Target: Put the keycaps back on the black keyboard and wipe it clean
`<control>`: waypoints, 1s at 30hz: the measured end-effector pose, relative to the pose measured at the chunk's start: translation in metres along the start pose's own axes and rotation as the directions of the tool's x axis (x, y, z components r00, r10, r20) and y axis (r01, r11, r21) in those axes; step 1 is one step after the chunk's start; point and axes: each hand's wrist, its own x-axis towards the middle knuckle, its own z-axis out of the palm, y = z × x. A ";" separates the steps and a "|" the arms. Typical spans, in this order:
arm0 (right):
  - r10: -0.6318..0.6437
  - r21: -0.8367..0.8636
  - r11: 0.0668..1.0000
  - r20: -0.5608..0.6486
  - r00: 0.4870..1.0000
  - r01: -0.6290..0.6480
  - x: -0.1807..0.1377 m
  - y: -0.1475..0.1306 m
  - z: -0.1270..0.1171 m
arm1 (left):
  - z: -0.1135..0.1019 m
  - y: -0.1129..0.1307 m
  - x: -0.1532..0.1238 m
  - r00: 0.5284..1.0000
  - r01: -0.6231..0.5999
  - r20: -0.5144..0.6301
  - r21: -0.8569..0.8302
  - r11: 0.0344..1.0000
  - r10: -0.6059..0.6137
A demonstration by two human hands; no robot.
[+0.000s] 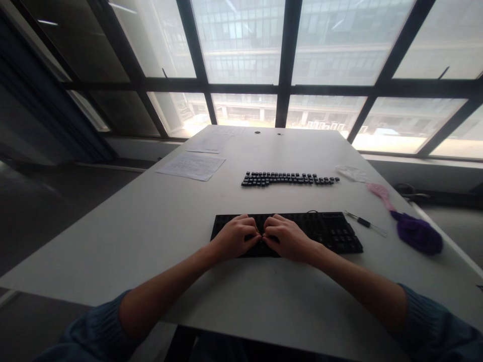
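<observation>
A black keyboard (332,232) lies on the white table (151,236) in front of me. Both hands rest on its middle, knuckles up and fingertips meeting. My left hand (236,237) has its fingers curled in a pinch at the keys. My right hand (285,237) is curled the same way, touching the left. What the fingers pinch is hidden under them. Beyond the keyboard, several loose black keycaps (289,178) lie in rows.
A thin metal tool (364,221) lies right of the keyboard. A pink brush (381,193) and a purple cloth (417,233) sit near the right edge, with a clear bag (350,172) behind them. Paper sheets (191,165) lie at the far left. Windows stand behind.
</observation>
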 end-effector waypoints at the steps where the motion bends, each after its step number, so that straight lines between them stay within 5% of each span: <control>1: 0.003 0.002 1.000 -0.003 1.000 -0.003 0.000 0.000 0.000 | 0.000 0.000 0.000 1.000 -0.002 -0.008 -0.003 1.000 0.002; 10: 0.045 0.034 0.998 -0.050 0.998 -0.044 0.002 0.000 -0.001 | -0.006 0.000 0.001 0.993 0.017 -0.116 -0.051 0.999 -0.023; 15: 0.172 0.045 0.985 -0.161 0.972 -0.167 0.011 0.009 -0.018 | -0.030 -0.010 0.011 0.973 0.100 -0.206 -0.010 0.995 -0.100; 21: 0.378 -0.119 0.908 -0.187 0.907 -0.403 0.057 0.061 -0.038 | -0.053 -0.051 0.067 0.969 0.148 -0.220 0.153 0.977 -0.112; 30: 0.483 -0.340 0.812 -0.065 0.873 -0.475 0.117 0.116 -0.018 | -0.010 -0.106 0.147 0.969 0.243 -0.124 0.337 0.910 -0.213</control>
